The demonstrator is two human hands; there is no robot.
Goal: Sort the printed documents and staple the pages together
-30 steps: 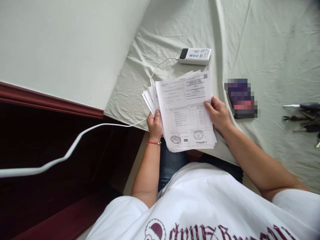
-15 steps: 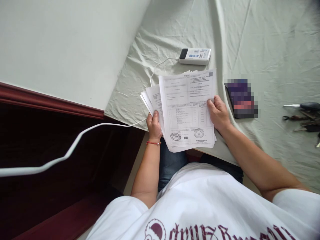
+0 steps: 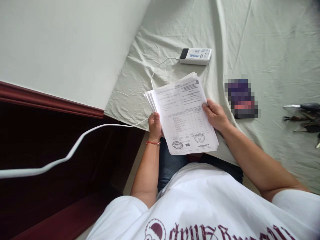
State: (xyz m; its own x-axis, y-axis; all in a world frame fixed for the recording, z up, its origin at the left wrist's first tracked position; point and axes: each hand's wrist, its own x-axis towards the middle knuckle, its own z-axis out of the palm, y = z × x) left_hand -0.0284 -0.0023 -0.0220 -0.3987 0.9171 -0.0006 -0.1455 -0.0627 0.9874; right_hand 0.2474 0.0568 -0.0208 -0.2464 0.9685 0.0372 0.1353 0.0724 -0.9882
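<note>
A stack of printed papers point(image 3: 185, 116) is held between my two hands above the table's front edge. The top sheet carries a table of text and two round stamps near its lower end. My left hand point(image 3: 155, 126) is closed on the stack's left edge, thumb in front, with a red string bracelet at the wrist. My right hand point(image 3: 216, 115) pinches the right edge, its thumb on the top sheet. Several sheet edges fan out at the upper left. The fingers behind the papers are hidden.
On the green cloth point(image 3: 272, 43) lie a white power bank point(image 3: 196, 56), a blurred-out dark object point(image 3: 241, 99) and a cluster of keys point(image 3: 306, 116). A white cable point(image 3: 87, 131) runs from the left behind the papers. A pale panel with dark red trim point(image 3: 50, 100) stands left.
The top sheet has shifted left and tilted, its upper end leaning left. The stack is more closely gathered, and my right hand has moved slightly left and down with it.
</note>
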